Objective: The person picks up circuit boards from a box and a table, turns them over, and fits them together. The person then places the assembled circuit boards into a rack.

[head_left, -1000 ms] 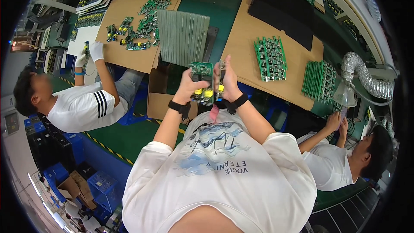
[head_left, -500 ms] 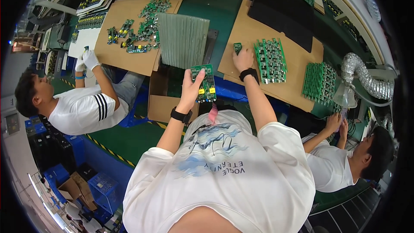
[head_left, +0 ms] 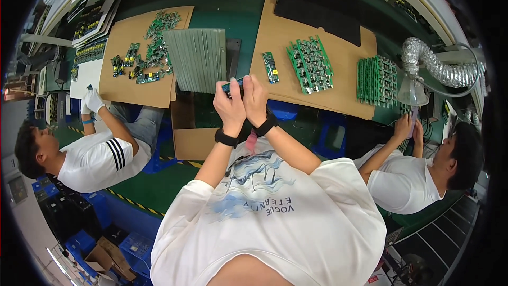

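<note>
My left hand (head_left: 229, 107) and my right hand (head_left: 256, 100) are close together in front of my chest. Between them they grip a small circuit board (head_left: 233, 88), its blue-green edge showing past the fingers and most of it hidden. Just beyond them a grey-green ribbed upright block (head_left: 196, 61) stands on a dark base. A single narrow circuit board (head_left: 271, 68) with a yellow part lies on the cardboard sheet (head_left: 248, 82) to the right of my hands. Farther right sits a stack of green board panels (head_left: 311, 65).
Another stack of green boards (head_left: 377, 80) lies on the cardboard's right side, near a silver exhaust hose (head_left: 434, 63). Loose boards (head_left: 159, 34) are heaped on the left cardboard (head_left: 114, 47). Co-workers sit at left (head_left: 100, 156) and right (head_left: 407, 180). An open carton (head_left: 196, 144) is below the bench edge.
My right hand has come back from the right cardboard to meet my left, leaving a narrow circuit board lying there. The board in my left hand has tilted, and both hands now grip a board.
</note>
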The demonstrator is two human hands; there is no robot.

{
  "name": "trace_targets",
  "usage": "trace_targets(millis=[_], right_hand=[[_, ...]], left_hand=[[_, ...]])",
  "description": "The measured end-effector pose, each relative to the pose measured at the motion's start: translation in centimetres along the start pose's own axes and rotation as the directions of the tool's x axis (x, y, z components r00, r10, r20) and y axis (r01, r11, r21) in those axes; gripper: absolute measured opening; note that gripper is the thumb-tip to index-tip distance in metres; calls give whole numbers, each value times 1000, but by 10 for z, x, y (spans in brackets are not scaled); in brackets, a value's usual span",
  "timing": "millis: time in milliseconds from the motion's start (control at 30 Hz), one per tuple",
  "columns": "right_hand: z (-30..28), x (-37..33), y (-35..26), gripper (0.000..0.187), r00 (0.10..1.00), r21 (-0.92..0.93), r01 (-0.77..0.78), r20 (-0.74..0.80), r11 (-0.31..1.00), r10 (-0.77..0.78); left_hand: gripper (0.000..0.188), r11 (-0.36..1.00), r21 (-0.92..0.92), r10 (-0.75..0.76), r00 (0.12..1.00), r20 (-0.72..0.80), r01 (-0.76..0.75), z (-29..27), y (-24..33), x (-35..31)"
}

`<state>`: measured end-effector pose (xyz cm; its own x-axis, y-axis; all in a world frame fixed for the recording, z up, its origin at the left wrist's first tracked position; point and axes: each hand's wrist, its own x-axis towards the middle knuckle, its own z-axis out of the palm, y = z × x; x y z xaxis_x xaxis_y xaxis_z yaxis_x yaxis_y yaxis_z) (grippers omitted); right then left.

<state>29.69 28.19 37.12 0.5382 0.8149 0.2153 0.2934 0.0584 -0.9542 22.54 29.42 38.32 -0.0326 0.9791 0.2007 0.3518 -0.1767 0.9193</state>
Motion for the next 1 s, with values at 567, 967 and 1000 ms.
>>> trace_targets(millis=[567,967,1000], right_hand=[[3,-15,5,40,996,89,63,53,994,-68],[5,-27,64,48,919,311,-394,98,865,383],[7,-28,68,47,900,369,-425,77,827,429]], left_hand=[[47,961,-264,-101,994,-48,85,-2,-35,5],[50,884,-196,-392,902,182,424,13,-68,-8],[48,838,-198,-469,856,217,509,14,-69,-6]])
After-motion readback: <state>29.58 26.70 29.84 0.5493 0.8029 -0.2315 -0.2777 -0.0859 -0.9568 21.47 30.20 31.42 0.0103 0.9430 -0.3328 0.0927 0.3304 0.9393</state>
